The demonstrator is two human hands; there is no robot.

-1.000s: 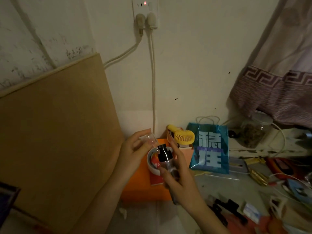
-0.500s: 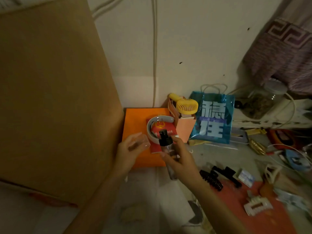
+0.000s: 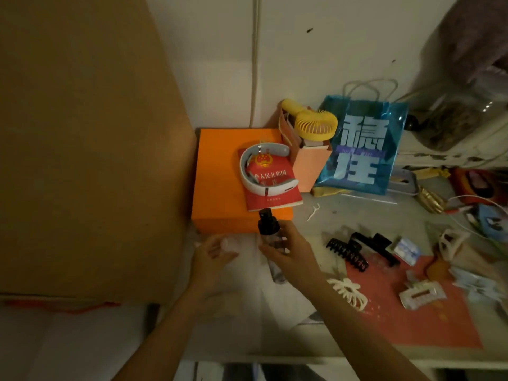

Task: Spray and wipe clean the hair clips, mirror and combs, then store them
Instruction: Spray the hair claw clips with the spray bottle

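My right hand (image 3: pixel 292 253) grips a clear spray bottle (image 3: pixel 270 239) with a black nozzle, held upright in front of the orange box. My left hand (image 3: pixel 211 257) holds the bottle's small clear cap (image 3: pixel 230 244) low over the table, just left of the bottle. To the right lie two black claw clips (image 3: pixel 347 253) (image 3: pixel 375 247). A cream claw clip (image 3: pixel 349 292) lies near my right forearm. A pale rectangular clip (image 3: pixel 422 295) rests on the red mat (image 3: pixel 428 323), and another cream clip (image 3: pixel 450 243) sits further right.
An orange box (image 3: pixel 217 188) against the wall carries a red booklet (image 3: pixel 270 185) and a white neck band (image 3: pixel 248 166). A yellow hand fan (image 3: pixel 313 122), a blue bag (image 3: pixel 362 144) and a glass jar (image 3: pixel 456 119) stand behind. A large brown board (image 3: pixel 82 147) fills the left.
The view has tilted down toward the table. Both hands have dropped from in front of the box to just above the tabletop, still holding the cap and the bottle.
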